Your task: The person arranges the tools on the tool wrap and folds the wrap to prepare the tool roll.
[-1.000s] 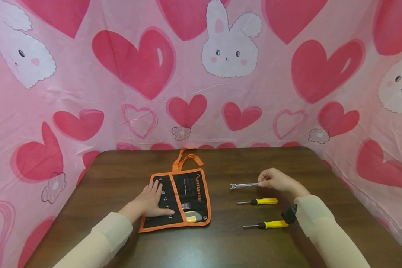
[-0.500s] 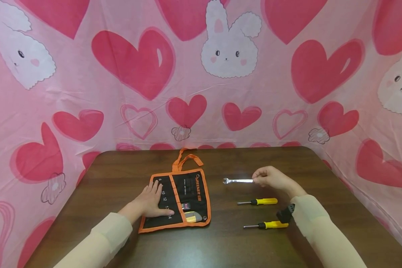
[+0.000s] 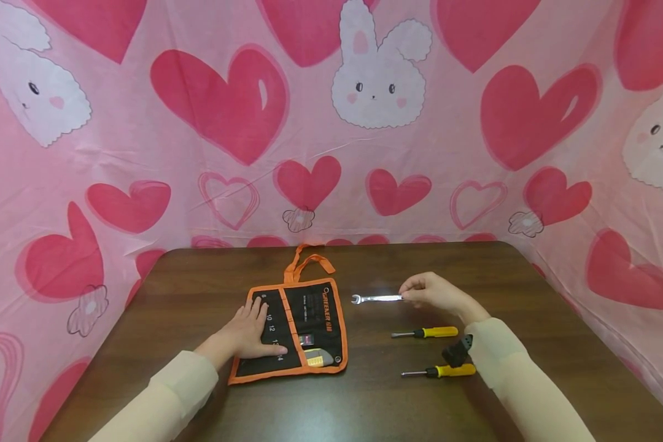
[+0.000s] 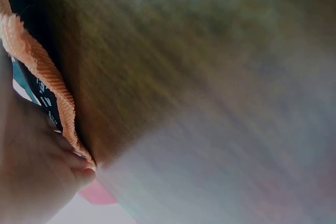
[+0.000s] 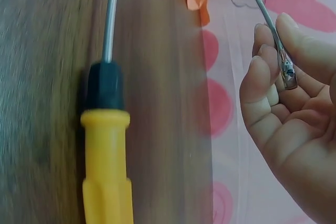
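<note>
My right hand [image 3: 433, 293] pinches one end of a silver wrench [image 3: 377, 299] between thumb and fingertips, its open-ended head pointing left toward a black tool pouch [image 3: 309, 307] with orange trim. In the right wrist view the wrench [image 5: 286, 66] slants up out of the curled fingers. My left hand [image 3: 251, 334] rests with spread fingers on the pouch's left part, over a row of printed size numbers. A yellow-and-grey utility knife [image 3: 318, 357] shows in the pouch's lower right pocket. In the left wrist view the hand [image 4: 47, 166] lies along the pouch's orange edge [image 4: 58, 87].
Two yellow-handled screwdrivers, the upper one [image 3: 439, 332] and the lower one [image 3: 454, 370], lie right of the pouch with tips to the left. An orange tie strap [image 3: 295, 270] extends behind the pouch. A pink heart-patterned cloth [image 3: 309, 141] hangs beyond the brown table [image 3: 331, 405].
My right hand has carried the wrench left, and slightly up in the head view, toward the pouch. The left hand, the pouch and both screwdrivers have stayed in place.
</note>
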Available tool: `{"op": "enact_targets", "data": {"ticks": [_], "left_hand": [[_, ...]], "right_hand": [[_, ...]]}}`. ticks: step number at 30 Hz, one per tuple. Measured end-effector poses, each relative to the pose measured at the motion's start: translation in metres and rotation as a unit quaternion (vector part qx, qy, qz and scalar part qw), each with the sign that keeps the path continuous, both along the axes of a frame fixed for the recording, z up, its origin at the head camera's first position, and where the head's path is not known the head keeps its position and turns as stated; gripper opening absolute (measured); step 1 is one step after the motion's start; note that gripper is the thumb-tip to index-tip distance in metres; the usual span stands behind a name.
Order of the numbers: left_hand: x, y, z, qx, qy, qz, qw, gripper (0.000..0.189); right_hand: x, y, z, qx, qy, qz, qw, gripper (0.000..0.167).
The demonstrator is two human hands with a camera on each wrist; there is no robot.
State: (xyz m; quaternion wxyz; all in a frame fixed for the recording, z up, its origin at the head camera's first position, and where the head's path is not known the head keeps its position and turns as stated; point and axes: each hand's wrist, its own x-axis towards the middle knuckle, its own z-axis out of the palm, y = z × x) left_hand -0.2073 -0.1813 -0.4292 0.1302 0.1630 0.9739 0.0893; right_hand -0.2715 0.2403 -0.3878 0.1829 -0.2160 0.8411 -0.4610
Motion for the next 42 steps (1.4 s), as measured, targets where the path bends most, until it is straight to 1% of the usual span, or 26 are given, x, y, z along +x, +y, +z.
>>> {"op": "enact_targets", "data": {"ticks": [9, 15, 20, 29, 38, 42], "left_hand": [[-0.001, 0.000, 0.000, 0.003, 0.002, -0.003, 1.0000, 0.117], [-0.001, -0.001, -0.001, 0.003, 0.000, -0.001, 1.0000, 0.117], [-0.001, 0.000, -0.001, 0.000, 0.001, -0.002, 1.0000, 0.117], [-0.002, -0.001, -0.003, -0.004, 0.000, -0.002, 1.0000, 0.117], [-0.002, 0.000, -0.003, -0.009, 0.002, -0.004, 1.0000, 0.118], [-0.002, 0.000, -0.003, -0.008, 0.005, -0.003, 1.0000, 0.118]], "right_hand": [[-0.002, -0.026, 0.000, -0.007, 0.001, 0.020, 0.9998, 0.022], [-0.004, -0.044, -0.001, -0.013, -0.012, 0.020, 0.9996, 0.020], [-0.005, -0.056, -0.002, -0.021, -0.005, 0.023, 0.9995, 0.018], [-0.007, -0.075, -0.009, -0.026, -0.001, 0.027, 0.9993, 0.016], [-0.007, -0.093, -0.007, -0.010, 0.000, 0.023, 0.9997, 0.013], [-0.010, -0.102, -0.008, 0.005, 0.010, 0.022, 0.9997, 0.011]]}}
